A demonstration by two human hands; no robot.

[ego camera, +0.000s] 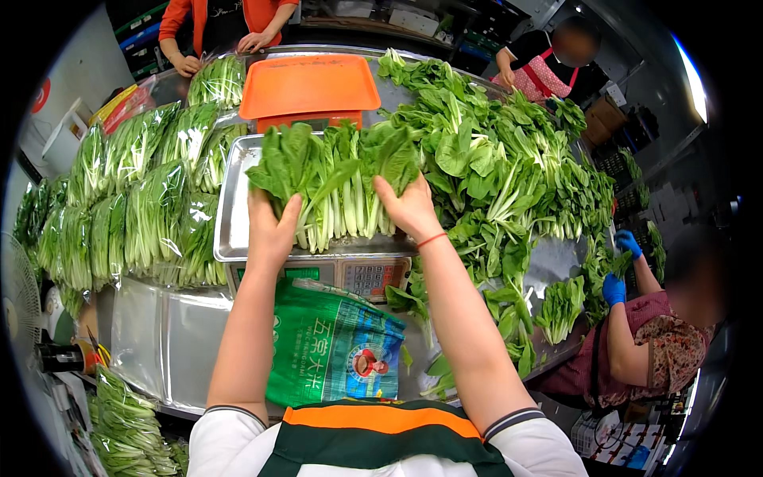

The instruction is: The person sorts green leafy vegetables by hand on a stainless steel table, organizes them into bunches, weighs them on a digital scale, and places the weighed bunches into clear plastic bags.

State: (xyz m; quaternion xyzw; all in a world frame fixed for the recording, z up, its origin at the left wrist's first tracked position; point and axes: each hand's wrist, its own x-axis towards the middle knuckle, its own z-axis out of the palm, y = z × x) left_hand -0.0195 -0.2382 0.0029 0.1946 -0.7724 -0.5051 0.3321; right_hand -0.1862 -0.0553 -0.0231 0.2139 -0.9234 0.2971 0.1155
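Observation:
A row of leafy green stalks [340, 197] lies in a metal tray [238, 238] on a digital scale [369, 275]. My left hand [273, 223] cups the left end of this row, thumb in front of the leaves. At the right end, my right hand [408, 206] holds the greens from the side, with a red string on the wrist. Leaves hide some of the fingertips of both hands. Just below the scale lies a green and blue printed woven bag [334, 346]. Behind the tray stands an orange scale pan [310, 86].
Bagged greens [155, 208] fill the table's left side, above stacked clear plastic bags [197, 346]. Loose greens [477, 149] are heaped at the right. A person in blue gloves [614, 289] works at the right; two others stand across the table. A fan [21, 286] is far left.

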